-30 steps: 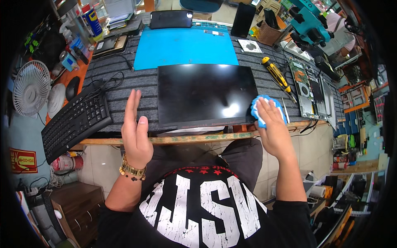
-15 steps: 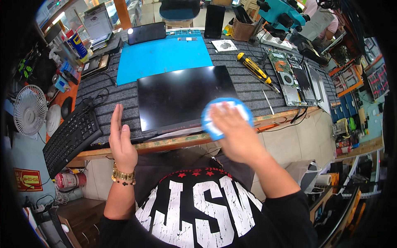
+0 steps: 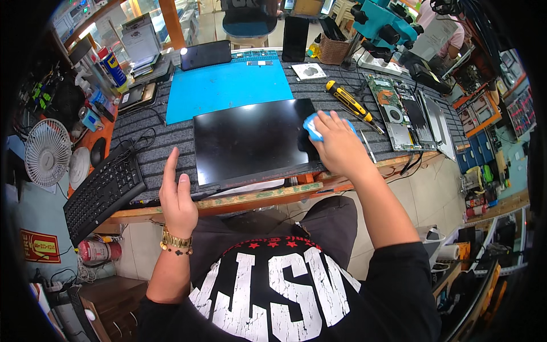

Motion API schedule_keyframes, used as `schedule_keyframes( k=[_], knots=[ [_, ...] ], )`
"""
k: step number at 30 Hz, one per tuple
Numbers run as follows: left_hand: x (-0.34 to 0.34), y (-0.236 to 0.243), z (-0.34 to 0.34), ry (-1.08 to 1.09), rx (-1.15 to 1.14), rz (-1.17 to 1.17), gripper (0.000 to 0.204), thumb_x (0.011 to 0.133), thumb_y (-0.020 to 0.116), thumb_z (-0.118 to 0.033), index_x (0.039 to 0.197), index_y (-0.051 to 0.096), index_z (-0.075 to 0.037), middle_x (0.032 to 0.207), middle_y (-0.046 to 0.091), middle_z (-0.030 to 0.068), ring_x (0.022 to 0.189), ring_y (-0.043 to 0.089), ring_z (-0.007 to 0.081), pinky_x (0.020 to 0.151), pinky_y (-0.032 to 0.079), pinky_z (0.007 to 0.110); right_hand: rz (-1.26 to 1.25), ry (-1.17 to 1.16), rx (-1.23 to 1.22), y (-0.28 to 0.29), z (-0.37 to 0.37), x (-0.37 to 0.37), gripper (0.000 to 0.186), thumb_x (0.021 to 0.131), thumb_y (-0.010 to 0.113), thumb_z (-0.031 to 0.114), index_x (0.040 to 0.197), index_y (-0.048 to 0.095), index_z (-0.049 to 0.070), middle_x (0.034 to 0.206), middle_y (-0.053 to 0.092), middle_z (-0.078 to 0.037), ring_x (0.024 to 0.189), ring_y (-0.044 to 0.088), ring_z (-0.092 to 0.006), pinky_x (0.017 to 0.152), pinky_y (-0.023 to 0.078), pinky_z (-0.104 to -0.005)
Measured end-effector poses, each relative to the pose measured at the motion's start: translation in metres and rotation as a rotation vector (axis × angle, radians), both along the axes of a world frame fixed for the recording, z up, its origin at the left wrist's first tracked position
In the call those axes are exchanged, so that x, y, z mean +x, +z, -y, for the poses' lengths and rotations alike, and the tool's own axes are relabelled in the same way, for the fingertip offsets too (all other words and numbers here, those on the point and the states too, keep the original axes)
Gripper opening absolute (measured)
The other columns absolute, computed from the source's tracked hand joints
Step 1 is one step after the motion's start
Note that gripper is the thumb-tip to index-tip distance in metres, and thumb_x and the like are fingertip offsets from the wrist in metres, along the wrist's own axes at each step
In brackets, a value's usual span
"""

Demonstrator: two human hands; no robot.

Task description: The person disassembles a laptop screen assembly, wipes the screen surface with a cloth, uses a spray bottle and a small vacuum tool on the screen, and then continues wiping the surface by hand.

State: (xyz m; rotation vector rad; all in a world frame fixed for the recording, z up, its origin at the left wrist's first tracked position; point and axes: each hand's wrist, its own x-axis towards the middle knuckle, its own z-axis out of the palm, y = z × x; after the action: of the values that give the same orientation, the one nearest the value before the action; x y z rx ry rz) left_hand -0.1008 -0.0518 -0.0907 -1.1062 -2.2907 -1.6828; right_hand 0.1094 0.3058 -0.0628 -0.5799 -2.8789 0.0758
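Note:
A dark laptop screen panel [image 3: 253, 139] lies flat on the grey striped mat at the front of the bench, its near edge close to the bench edge. My right hand [image 3: 342, 147] presses a bunched blue and white cleaning cloth [image 3: 311, 126] against the panel's right edge; the palm hides most of the cloth. Left of the panel's near corner, my left hand [image 3: 179, 202] is held upright and open, fingers straight, with nothing in it.
Behind the panel lie a blue work mat [image 3: 228, 88] and a phone [image 3: 206, 55]. To the right are a yellow-black screwdriver [image 3: 350, 101], a thin metal tool [image 3: 367, 145] and an opened laptop base [image 3: 395, 114]. A black keyboard [image 3: 105, 185] tilts over the left bench edge.
My right hand has moved the cloth up and right, from the panel's near right corner to its right edge. The cloth, spread before, is now bunched. My left hand stays raised.

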Motion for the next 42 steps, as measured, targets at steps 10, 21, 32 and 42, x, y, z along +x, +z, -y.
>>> schedule_keyframes(
  k=[10, 21, 32, 42],
  knots=[
    [-0.006, -0.007, 0.001, 0.035, -0.003, -0.104, 0.054, 0.112, 0.052, -0.008, 0.164, 0.055, 0.006, 0.140, 0.076, 0.0210, 0.092, 0.064, 0.0194, 0.086, 0.052, 0.035, 0.072, 0.011, 0.032, 0.000, -0.042, -0.043, 0.052, 0.111, 0.063, 0.026, 0.156, 0.061, 0.000, 0.171, 0.053, -0.029, 0.159, 0.047, -0.0547, 0.132, 0.040, -0.0568],
    [0.001, 0.007, -0.009, 0.007, -0.024, -0.120, 0.042, 0.116, 0.055, -0.014, 0.152, 0.066, 0.005, 0.164, 0.062, 0.0237, 0.155, 0.057, 0.0375, 0.131, 0.038, 0.046, -0.949, -0.162, -1.484, 0.056, -0.009, 0.199, 0.058, 0.121, 0.051, 0.039, 0.155, 0.061, -0.007, 0.152, 0.072, -0.025, 0.138, 0.072, -0.0369, 0.122, 0.054, -0.0502],
    [0.057, 0.048, -0.055, -0.415, 0.028, -0.097, 0.042, 0.111, 0.052, -0.004, 0.149, 0.065, 0.009, 0.164, 0.060, 0.0238, 0.162, 0.049, 0.0371, 0.136, 0.034, 0.049, -1.221, 0.190, -1.783, 0.025, 0.012, 0.209, 0.064, 0.123, 0.042, 0.042, 0.164, 0.052, -0.007, 0.162, 0.063, -0.027, 0.149, 0.064, -0.0414, 0.130, 0.047, -0.0543],
    [0.051, 0.049, -0.018, -0.307, -0.100, -0.122, 0.021, 0.100, 0.074, -0.003, 0.119, 0.081, 0.003, 0.130, 0.081, 0.0204, 0.122, 0.077, 0.0332, 0.110, 0.057, 0.044, -1.304, -1.000, -0.739, 0.000, -0.023, 0.394, 0.035, 0.116, 0.070, 0.029, 0.137, 0.073, 0.001, 0.111, 0.080, -0.009, 0.087, 0.076, -0.0194, 0.076, 0.061, -0.0355]
  ],
)
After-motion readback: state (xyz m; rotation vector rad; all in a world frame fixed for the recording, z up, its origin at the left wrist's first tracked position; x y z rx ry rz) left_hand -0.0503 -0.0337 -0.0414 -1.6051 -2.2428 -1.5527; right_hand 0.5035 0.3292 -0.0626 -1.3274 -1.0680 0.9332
